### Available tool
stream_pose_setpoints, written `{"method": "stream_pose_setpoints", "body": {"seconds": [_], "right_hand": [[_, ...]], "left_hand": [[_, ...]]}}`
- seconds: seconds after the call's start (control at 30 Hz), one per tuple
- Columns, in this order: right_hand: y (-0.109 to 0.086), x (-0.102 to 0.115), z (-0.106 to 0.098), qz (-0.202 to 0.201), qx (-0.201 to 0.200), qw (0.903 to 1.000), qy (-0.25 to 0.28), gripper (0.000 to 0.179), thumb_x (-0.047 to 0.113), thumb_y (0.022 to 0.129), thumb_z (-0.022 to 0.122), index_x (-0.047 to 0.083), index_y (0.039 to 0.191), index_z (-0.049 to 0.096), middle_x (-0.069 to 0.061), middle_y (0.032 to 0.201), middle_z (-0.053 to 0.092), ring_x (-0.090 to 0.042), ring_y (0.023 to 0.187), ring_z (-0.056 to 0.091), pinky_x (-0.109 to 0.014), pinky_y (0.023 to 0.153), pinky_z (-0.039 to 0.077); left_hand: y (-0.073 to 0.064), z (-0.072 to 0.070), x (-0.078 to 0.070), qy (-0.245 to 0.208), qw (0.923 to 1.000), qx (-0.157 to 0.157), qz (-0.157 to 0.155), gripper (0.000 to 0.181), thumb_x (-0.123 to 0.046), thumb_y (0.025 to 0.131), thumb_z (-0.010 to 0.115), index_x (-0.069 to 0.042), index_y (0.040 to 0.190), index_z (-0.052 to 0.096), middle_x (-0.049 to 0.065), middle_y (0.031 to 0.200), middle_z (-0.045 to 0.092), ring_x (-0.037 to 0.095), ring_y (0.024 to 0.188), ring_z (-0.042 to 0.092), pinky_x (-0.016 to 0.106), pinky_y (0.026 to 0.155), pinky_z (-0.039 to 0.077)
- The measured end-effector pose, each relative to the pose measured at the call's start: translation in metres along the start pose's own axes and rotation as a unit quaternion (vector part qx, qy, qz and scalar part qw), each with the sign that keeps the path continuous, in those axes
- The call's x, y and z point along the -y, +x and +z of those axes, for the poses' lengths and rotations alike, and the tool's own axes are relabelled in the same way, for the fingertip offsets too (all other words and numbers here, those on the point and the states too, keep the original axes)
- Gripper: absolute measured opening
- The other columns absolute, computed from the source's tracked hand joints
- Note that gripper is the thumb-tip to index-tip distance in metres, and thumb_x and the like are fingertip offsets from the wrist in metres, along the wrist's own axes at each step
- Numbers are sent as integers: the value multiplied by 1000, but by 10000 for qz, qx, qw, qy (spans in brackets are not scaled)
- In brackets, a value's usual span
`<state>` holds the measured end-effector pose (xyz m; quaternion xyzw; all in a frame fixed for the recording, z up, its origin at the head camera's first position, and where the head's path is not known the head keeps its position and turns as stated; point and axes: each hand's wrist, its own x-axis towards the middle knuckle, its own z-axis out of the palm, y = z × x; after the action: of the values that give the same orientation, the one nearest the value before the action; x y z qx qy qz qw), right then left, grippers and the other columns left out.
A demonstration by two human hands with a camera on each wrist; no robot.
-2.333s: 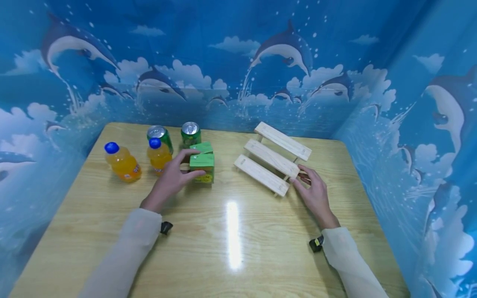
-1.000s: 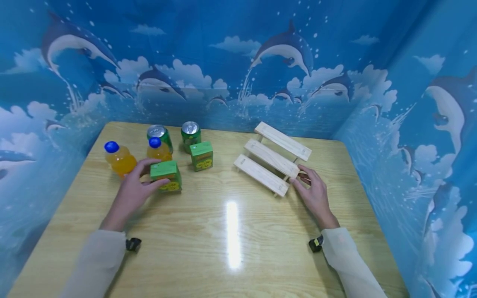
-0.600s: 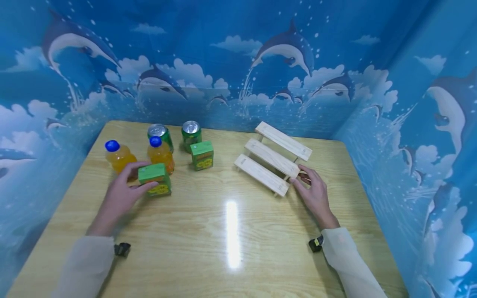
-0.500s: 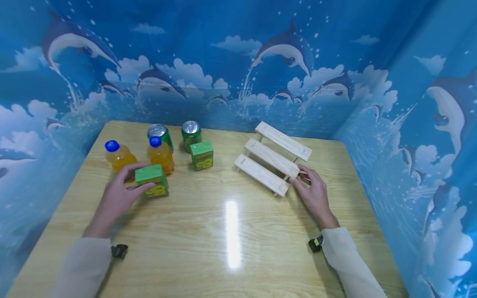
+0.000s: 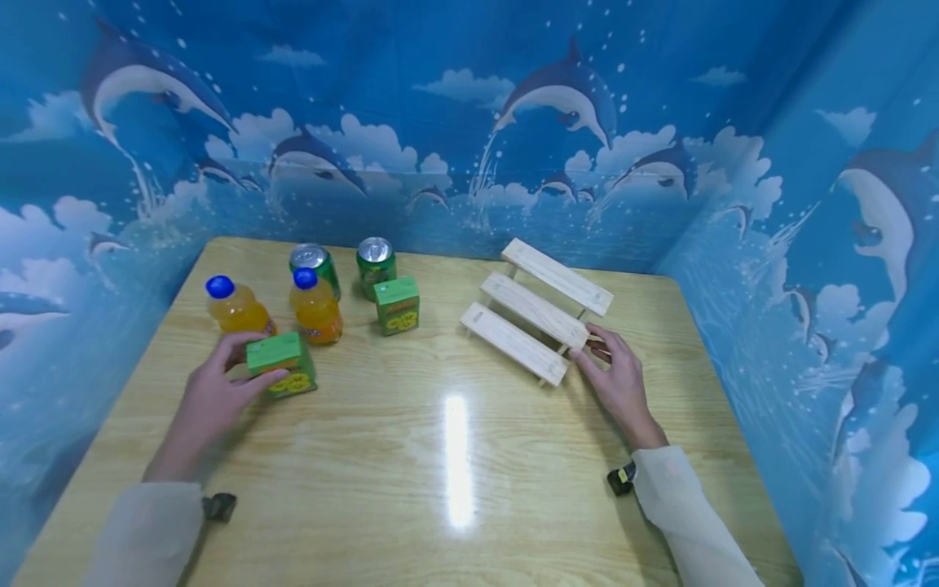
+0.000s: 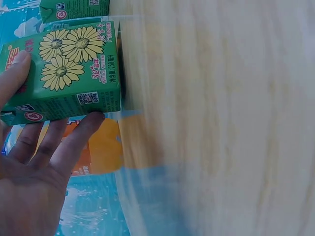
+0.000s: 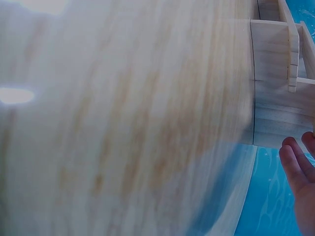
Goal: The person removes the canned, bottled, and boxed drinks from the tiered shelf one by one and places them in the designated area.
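My left hand point(image 5: 209, 399) holds a green drink carton point(image 5: 282, 364) between thumb and fingers, at the left of the table. In the left wrist view the carton point(image 6: 74, 73) shows yellow daisies, the thumb on its front face and fingertips along its side. An orange drink bottle point(image 5: 245, 314) with a blue cap stands just behind this hand, its base partly hidden. On the right, my right hand point(image 5: 616, 379) grips the end of a three-step wooden stand point(image 5: 535, 310), thumb in front. In the right wrist view its fingers meet the stand's edge.
A second orange bottle point(image 5: 317, 310) stands beyond the held carton. Two green cans point(image 5: 314, 261) with silver lids are at the back left, and another green carton point(image 5: 398, 308) stands before the right-hand can. Dolphin-print curtains point(image 5: 469, 122) border the wood-grain table point(image 5: 367, 456).
My left hand has carried one carton left and toward me, away from the other carton, to in front of the left bottle. My right hand and the stand have stayed put.
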<state>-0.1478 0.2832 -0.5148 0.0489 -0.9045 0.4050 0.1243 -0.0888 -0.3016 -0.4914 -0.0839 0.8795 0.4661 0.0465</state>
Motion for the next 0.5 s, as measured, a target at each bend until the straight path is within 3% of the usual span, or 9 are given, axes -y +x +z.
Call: {"method": "stream_pose_setpoints", "body": {"seconds": [0.5], "right_hand": [[0, 0, 0, -68, -55, 10000, 39, 58, 22, 101, 82, 5, 151, 61, -21, 145, 66, -43, 123, 72, -49, 106, 59]], "left_hand": [[-4, 3, 4, -81, 10000, -46, 14, 80, -46, 102, 77, -8, 162, 38, 30, 161, 45, 51, 143, 48, 68, 109, 54]]}}
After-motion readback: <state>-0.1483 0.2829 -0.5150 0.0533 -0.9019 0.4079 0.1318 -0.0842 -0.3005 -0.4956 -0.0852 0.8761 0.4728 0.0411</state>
